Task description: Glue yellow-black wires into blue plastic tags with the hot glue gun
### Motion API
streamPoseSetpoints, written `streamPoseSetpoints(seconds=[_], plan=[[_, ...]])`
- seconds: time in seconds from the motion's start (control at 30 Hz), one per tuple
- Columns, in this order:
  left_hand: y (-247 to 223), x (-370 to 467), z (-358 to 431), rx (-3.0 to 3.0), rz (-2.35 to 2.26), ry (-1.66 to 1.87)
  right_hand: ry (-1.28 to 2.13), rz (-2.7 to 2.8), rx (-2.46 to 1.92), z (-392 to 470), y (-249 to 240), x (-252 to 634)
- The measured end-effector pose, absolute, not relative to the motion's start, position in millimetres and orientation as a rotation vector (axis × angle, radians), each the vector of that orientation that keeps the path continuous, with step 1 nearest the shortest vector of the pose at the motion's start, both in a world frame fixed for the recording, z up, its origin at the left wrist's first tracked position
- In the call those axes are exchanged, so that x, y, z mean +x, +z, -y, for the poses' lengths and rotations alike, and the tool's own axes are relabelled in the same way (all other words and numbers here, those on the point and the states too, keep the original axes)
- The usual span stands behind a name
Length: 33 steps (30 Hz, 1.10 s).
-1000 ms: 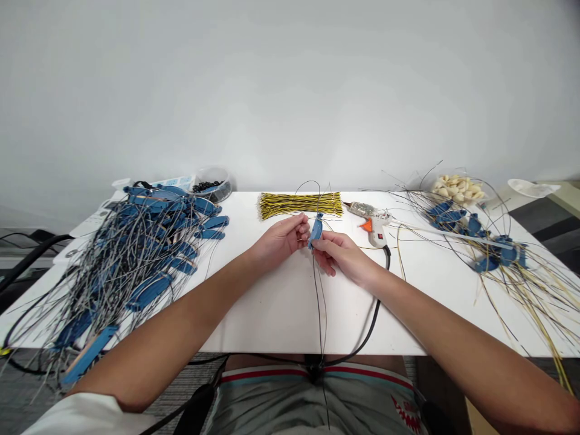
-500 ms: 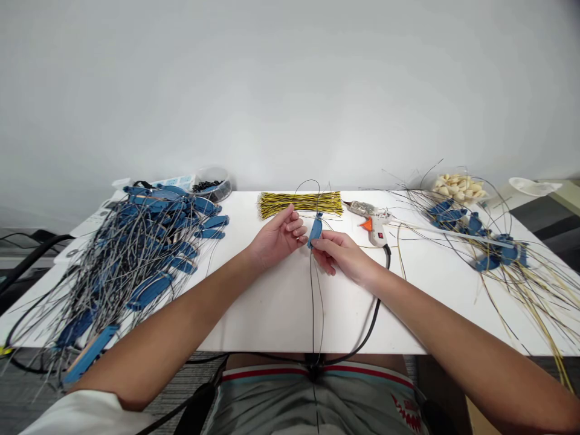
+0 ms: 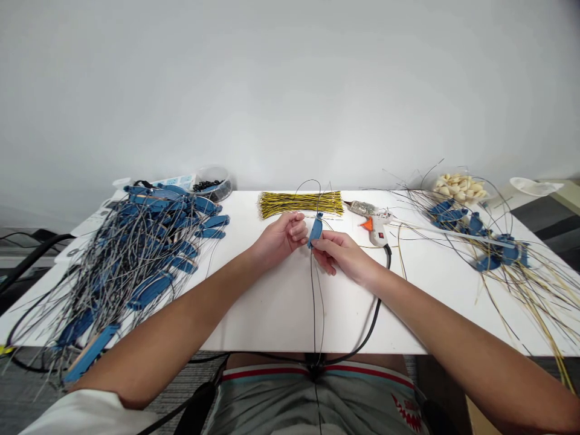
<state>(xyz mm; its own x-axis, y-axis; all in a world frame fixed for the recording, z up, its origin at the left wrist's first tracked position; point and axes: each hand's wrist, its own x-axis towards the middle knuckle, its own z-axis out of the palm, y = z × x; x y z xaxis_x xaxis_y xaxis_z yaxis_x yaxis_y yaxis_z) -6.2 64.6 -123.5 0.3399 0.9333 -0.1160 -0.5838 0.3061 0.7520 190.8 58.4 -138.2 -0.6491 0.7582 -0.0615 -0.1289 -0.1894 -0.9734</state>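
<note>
Upright over the middle of the table, a small curved blue plastic piece (image 3: 316, 229) is pinched at its lower end by the thumb and fingers of my right hand (image 3: 338, 251). Thin dark wires (image 3: 313, 296) hang from it toward my lap, and another wire loops above it. Just left of the piece is my left hand (image 3: 290, 235), its fingers curled in and the thumb against the index finger. Whatever those fingers hold, if anything, is too small or hidden to make out. Behind both hands lies a bundle of yellow-and-black wires (image 3: 299, 202).
A glue gun (image 3: 378, 229) with an orange trigger lies right of my hands, its black cord crossing the table (image 3: 267, 320). Blue pieces with grey wires (image 3: 149, 290) heap up at left, near a tub of black parts (image 3: 212, 184). More wired pieces (image 3: 502, 248) and pale parts (image 3: 458, 187) are at right.
My left hand has dropped slightly, its thumb folding down onto the curled fingers. My right hand and the blue piece have stayed nearly still; the hanging wires have shifted a little.
</note>
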Motion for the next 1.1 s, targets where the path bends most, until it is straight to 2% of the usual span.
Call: streamPoseSetpoints(seconds=[1.1], plan=[[-122.5, -8.8, -63.3, 0.696, -0.633, 1.040, 1.908, 1.460, -0.747, -57.2, -137.1, 190.9]])
